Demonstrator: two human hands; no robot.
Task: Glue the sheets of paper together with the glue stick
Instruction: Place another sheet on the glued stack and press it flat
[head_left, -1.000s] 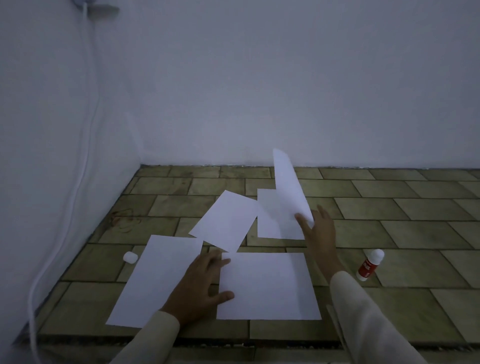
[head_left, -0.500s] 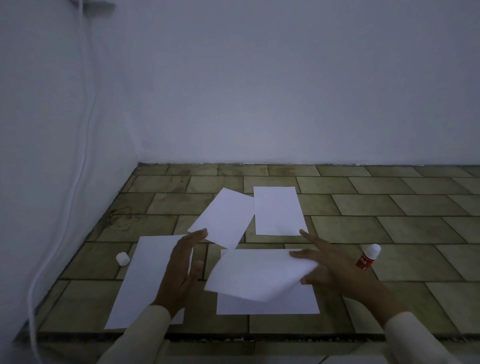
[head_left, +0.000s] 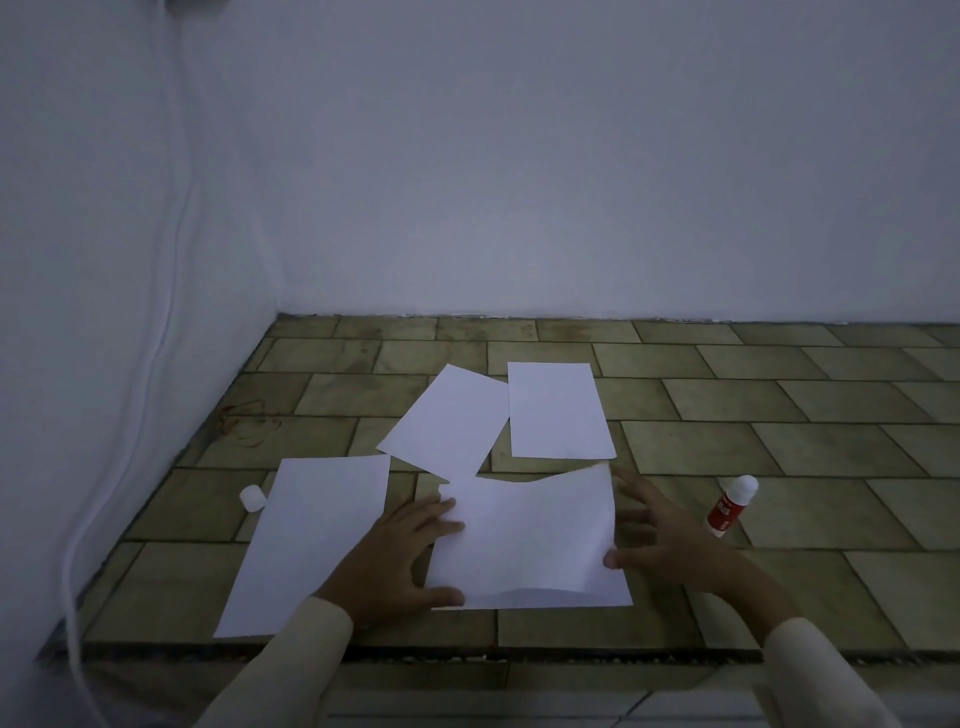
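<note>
Now L hand (head_left: 400, 561), R hand (head_left: 670, 540) fingers spread, touching top sheet (head_left: 530, 540) edges.

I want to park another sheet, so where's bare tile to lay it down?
Widest bare tile lies right of the far sheet and behind the glue stick. Another patch sits between the left wall and the tilted sheet. Crowded between left hand and right hand, where sheets stack.

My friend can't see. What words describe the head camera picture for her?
The left hand and right hand lay a white sheet onto a second sheet on a tiled surface. Three more sheets lie nearby, a red glue stick to the right and a small white cap to the left.
</note>
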